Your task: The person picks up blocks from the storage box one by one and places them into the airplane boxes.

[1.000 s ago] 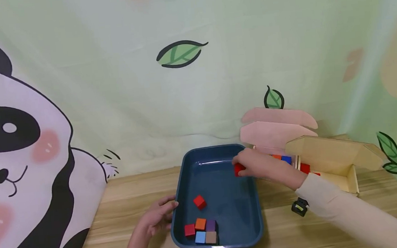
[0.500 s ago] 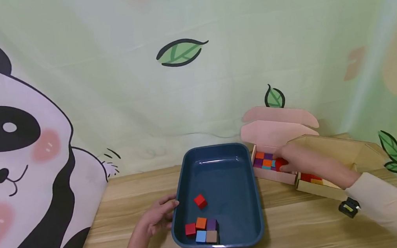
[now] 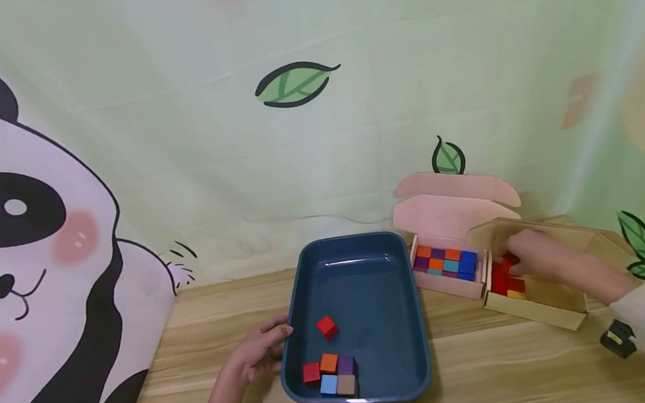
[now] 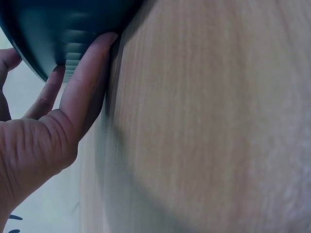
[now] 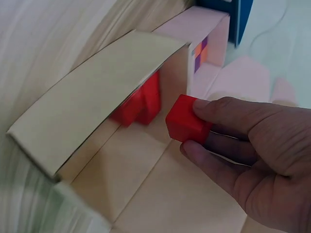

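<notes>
In the head view my right hand [image 3: 540, 253] is over the tan cardboard box [image 3: 539, 314]. Its thumb and fingers pinch a red cube [image 5: 187, 119], plain in the right wrist view, just above the box floor. More red blocks [image 5: 138, 104] lie at one end of this box. My left hand [image 3: 261, 351] rests against the left side of a dark blue tray [image 3: 364, 287]; in the left wrist view its extended fingers touch the tray's outer wall. Inside the tray sit a lone red cube [image 3: 327, 327] and a cluster with an orange cube [image 3: 329, 363] and a light blue cube [image 3: 329, 384].
An open pink box [image 3: 451, 289] holding several coloured cubes stands between the tray and the tan box. Its raised lid [image 3: 450, 213] leans near the printed cloth backdrop [image 3: 176, 112]. Everything stands on a wood-grain table [image 3: 469, 361].
My right hand has carried the red cube rightward from above the tray, past the pink box, to the tan box. My left hand stays at the tray's side.
</notes>
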`<state>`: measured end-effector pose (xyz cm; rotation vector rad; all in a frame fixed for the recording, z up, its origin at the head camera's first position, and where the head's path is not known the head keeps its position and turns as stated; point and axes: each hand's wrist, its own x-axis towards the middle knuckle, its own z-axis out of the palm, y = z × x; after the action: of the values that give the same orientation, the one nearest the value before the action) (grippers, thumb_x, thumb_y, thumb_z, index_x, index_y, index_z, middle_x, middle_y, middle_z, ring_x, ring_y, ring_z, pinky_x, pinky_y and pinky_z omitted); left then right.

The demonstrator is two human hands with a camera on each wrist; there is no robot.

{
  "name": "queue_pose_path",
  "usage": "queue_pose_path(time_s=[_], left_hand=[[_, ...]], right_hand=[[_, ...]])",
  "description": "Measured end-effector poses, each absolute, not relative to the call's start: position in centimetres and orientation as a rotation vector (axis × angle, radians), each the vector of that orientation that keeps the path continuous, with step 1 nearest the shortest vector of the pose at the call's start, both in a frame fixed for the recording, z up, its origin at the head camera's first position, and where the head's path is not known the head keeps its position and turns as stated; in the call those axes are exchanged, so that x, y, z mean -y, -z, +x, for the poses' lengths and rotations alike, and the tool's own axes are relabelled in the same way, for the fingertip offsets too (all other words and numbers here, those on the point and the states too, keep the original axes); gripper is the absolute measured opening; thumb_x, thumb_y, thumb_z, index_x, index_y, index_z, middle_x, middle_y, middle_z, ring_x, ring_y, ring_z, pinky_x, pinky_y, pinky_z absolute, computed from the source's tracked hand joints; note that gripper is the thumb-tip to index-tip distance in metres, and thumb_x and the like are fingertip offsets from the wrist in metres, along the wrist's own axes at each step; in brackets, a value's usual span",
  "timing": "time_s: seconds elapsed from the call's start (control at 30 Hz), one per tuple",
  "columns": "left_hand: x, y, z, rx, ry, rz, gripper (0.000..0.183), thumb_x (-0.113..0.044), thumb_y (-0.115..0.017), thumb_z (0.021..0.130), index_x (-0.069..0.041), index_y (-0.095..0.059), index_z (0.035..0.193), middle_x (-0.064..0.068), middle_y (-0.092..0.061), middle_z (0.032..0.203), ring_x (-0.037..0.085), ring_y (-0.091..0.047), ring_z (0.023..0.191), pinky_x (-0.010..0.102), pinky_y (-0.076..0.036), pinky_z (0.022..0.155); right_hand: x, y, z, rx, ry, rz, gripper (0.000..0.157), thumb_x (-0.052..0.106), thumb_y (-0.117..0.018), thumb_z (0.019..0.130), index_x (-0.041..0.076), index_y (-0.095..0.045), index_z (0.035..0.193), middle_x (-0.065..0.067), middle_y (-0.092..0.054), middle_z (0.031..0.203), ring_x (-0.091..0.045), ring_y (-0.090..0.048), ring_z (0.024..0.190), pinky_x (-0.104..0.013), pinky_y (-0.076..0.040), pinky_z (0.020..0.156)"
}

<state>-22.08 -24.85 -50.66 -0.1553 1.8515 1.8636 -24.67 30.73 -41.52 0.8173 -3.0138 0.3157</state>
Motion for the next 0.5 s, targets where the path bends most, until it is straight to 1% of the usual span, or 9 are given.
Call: queue_pose_path(time_s=[0.03, 0.17, 0.27, 0.37, 0.5], left_hand=[[24.8, 50.7, -22.1, -1.852, -1.864, -0.158, 0.069, -0.027, -0.066, 0.098, -0.002, -0.035, 0.154, 0.017, -0.064, 0.125, 0.030, -0.067, 0.105, 0.044, -0.061, 0.079], [24.9, 50.7, -22.0, -1.847, -1.864, -0.156, 0.069, -0.028, -0.066, 0.098, -0.002, -0.035, 0.154, 0.018, -0.064, 0.126, 0.030, -0.067, 0.105, 0.045, -0.061, 0.079], [24.9, 50.8, -22.0, -1.844, -1.862, -0.154, 0.070, -0.028, -0.066, 0.098, -0.002, -0.034, 0.154, 0.019, -0.062, 0.128, 0.030, -0.067, 0.105, 0.045, -0.061, 0.080], [24.9, 50.8, -22.0, -1.849, -1.853, -0.153, 0.070, -0.029, -0.066, 0.098, -0.002, -0.034, 0.154, 0.020, -0.061, 0.130, 0.030, -0.067, 0.105, 0.045, -0.061, 0.080], [24.9, 50.8, -22.0, -1.850, -1.855, -0.156, 0.070, -0.029, -0.066, 0.098, -0.003, -0.034, 0.154, 0.021, -0.060, 0.132, 0.030, -0.067, 0.106, 0.045, -0.061, 0.081]], right_hand=[[-31.1, 41.6, -24.7, 3.025, -0.302, 0.802, 0.014, -0.001, -0.079, 0.080, 0.008, -0.068, 0.080, 0.006, -0.050, 0.067, -0.013, -0.044, 0.063, -0.027, -0.039, 0.058], [-32.5, 42.1, -24.7, 3.030, -0.222, 0.777, 0.015, -0.001, -0.082, 0.077, 0.004, -0.068, 0.079, 0.004, -0.056, 0.069, -0.015, -0.046, 0.064, -0.030, -0.044, 0.060], [-33.2, 42.3, -24.7, 3.023, -0.191, 0.758, 0.017, 0.000, -0.085, 0.075, 0.001, -0.069, 0.082, 0.002, -0.059, 0.072, -0.017, -0.048, 0.066, -0.032, -0.047, 0.061], [-33.6, 42.6, -24.5, 3.044, -0.179, 0.741, 0.018, 0.002, -0.085, 0.075, 0.003, -0.067, 0.079, 0.003, -0.054, 0.070, -0.017, -0.046, 0.065, -0.031, -0.043, 0.060], [-33.9, 43.1, -24.3, 3.078, -0.150, 0.742, 0.019, 0.003, -0.084, 0.075, 0.006, -0.065, 0.077, 0.003, -0.051, 0.068, -0.017, -0.044, 0.065, -0.030, -0.042, 0.060]])
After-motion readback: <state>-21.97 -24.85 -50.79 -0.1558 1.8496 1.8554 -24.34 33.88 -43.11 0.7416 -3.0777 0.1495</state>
